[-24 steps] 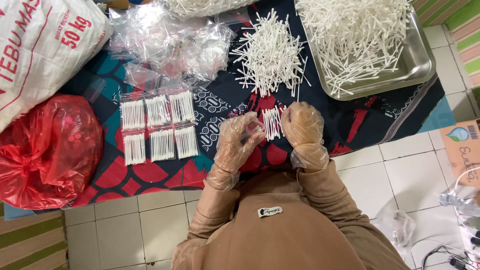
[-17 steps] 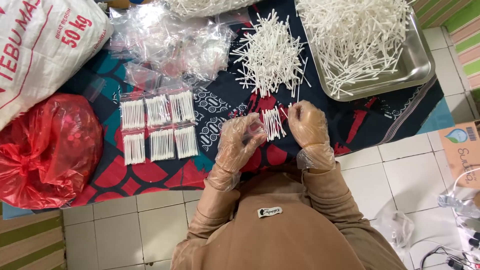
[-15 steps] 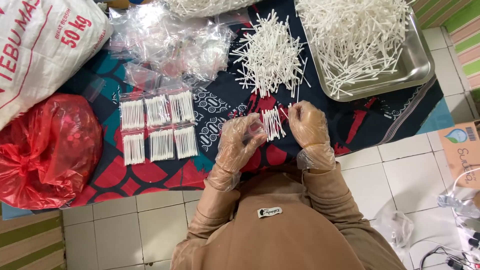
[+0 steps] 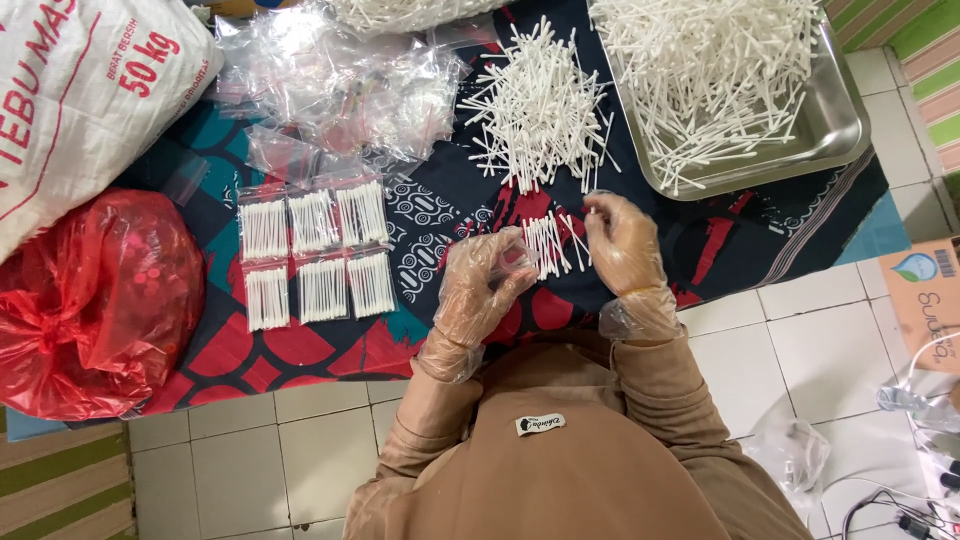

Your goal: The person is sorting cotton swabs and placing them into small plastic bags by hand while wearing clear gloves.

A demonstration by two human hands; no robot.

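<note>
Both my hands wear thin clear plastic gloves. My left hand (image 4: 487, 283) grips a small bundle of white cotton swabs (image 4: 545, 245) over the dark patterned cloth (image 4: 440, 215). My right hand (image 4: 624, 243) is just right of the bundle, its fingertips pinching a few swabs at the bundle's edge. A loose heap of swabs (image 4: 540, 105) lies on the cloth just beyond my hands. Further right, a steel tray (image 4: 835, 135) holds many more swabs. Several filled small clear bags of swabs (image 4: 315, 255) lie in two rows to the left of my left hand.
A pile of empty clear bags (image 4: 340, 85) lies at the back left. A white sack (image 4: 80, 95) and a red plastic bag (image 4: 90, 300) sit at the far left. White floor tiles (image 4: 800, 360), a cardboard box (image 4: 925, 290) and cables (image 4: 920, 500) are at the right.
My right hand has shifted slightly up and to the right beside the bundle. My left hand keeps holding the bundle in nearly the same place.
</note>
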